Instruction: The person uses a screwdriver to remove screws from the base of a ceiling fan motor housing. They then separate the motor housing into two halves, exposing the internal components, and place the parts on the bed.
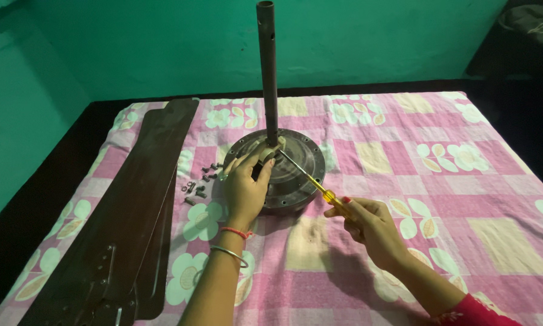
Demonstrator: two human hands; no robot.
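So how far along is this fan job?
Done, by the look of it: the blades lie stacked beside the motor, and loose screws sit between them. In hand: the left hand steadies the motor by the rod, while the right hand points a screwdriver at the rod's base. What is left cannot be told from here.

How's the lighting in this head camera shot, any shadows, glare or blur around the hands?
Head view: dim, with dark corners; the right hand casts a soft shadow on the pink bedsheet; the yellow screwdriver and left hand look sharp; no strong glare on the fan motor.
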